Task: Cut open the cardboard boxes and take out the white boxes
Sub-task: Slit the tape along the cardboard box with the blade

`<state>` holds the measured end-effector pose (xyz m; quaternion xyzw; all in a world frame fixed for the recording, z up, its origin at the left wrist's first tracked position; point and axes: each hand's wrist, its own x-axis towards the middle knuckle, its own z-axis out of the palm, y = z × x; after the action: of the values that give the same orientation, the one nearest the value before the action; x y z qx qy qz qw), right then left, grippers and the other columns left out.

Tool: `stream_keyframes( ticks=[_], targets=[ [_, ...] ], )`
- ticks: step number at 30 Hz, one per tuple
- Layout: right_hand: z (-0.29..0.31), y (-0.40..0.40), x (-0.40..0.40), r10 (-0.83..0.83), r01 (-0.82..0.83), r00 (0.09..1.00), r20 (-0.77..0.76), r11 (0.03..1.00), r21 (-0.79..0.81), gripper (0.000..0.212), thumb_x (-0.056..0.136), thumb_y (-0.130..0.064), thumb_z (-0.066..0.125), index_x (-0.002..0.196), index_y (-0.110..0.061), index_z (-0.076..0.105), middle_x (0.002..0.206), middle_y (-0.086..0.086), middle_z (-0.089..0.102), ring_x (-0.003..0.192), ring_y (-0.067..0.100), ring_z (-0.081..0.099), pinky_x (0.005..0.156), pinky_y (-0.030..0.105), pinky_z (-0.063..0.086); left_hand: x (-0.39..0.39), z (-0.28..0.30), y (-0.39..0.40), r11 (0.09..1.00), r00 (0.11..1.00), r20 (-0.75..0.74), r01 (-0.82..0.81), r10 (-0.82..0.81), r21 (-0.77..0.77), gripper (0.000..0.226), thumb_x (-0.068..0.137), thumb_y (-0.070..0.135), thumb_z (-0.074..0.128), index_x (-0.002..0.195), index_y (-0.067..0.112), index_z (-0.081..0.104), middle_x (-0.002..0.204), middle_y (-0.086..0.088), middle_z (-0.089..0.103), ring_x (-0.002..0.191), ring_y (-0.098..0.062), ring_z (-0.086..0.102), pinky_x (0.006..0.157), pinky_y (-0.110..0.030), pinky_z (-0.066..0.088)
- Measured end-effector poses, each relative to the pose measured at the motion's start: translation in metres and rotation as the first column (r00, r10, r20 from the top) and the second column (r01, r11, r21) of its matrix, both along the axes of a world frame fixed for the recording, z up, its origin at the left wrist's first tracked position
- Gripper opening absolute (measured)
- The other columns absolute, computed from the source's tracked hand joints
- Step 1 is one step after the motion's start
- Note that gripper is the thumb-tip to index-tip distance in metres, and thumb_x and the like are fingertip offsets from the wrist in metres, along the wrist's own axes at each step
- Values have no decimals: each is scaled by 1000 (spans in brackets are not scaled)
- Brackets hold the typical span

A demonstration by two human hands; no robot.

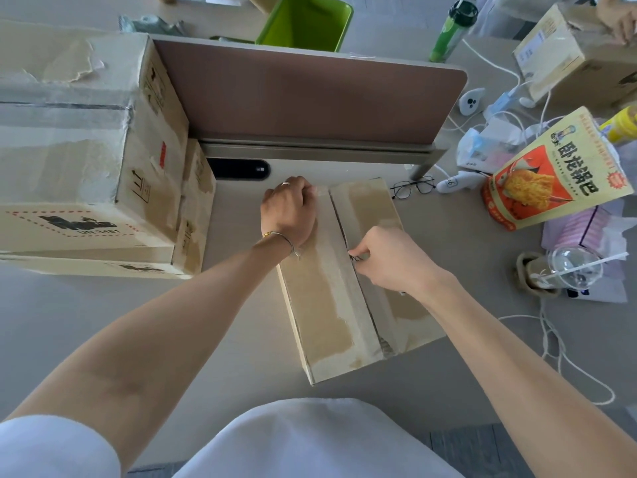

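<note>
A long taped cardboard box lies on the desk in front of me, its centre seam running away from me. My left hand rests on the box's far left corner, fingers curled over the edge. My right hand pinches a small dark cutting tool whose tip sits on the seam about midway along. The seam looks split beyond the tool. No white box is visible.
Stacked larger cardboard boxes stand at the left. A brown desk divider rises behind. Glasses, a snack bag, a plastic cup and white cables crowd the right. Another person's hand holds a box far right.
</note>
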<state>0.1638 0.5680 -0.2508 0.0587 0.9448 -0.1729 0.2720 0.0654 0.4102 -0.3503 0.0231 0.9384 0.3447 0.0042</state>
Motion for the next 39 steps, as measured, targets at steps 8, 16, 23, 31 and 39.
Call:
stream_keyframes(
  ticks=[8, 16, 23, 31, 39],
  targets=[
    [-2, -3, 18, 47, -46, 998, -34, 999, 20, 25, 94, -18, 61, 112, -16, 78, 73, 6, 70, 57, 26, 54, 59, 36, 55, 10, -4, -12, 997, 998, 7, -69, 69, -39, 25, 104, 29, 44, 101, 15, 64, 108, -8, 69, 98, -34, 59, 82, -34, 34],
    [0, -3, 37, 112, -106, 991, -77, 992, 73, 27, 94, -14, 61, 114, -20, 78, 88, 7, 78, 55, 23, 59, 68, 42, 61, 22, -7, -25, 987, 987, 30, -157, 157, -22, 26, 104, 27, 42, 103, 14, 65, 110, -8, 69, 102, -35, 60, 90, -36, 38],
    [0, 4, 48, 147, -137, 986, -80, 983, 122, 23, 96, -20, 60, 108, -17, 79, 84, 10, 76, 66, 30, 65, 68, 42, 61, 28, -7, -27, 975, 974, 43, -223, 224, -18, 25, 102, 26, 43, 102, 16, 66, 111, -7, 69, 101, -35, 60, 90, -37, 39],
    [2, 7, 72, 124, -116, 989, -77, 989, 97, 28, 97, -20, 57, 116, -26, 77, 94, 5, 77, 80, 33, 68, 70, 41, 60, 29, -10, -29, 969, 968, 46, -247, 247, 4, 27, 101, 30, 44, 103, 16, 67, 113, -8, 69, 103, -37, 60, 92, -39, 40],
    [0, 16, 93, 83, -80, 996, -40, 994, 77, 29, 99, -23, 55, 120, -27, 76, 90, 6, 75, 70, 31, 65, 71, 42, 60, 29, -14, -30, 967, 966, 30, -256, 255, 15, 27, 101, 32, 44, 105, 18, 67, 111, -9, 71, 104, -38, 61, 91, -39, 42]
  ],
)
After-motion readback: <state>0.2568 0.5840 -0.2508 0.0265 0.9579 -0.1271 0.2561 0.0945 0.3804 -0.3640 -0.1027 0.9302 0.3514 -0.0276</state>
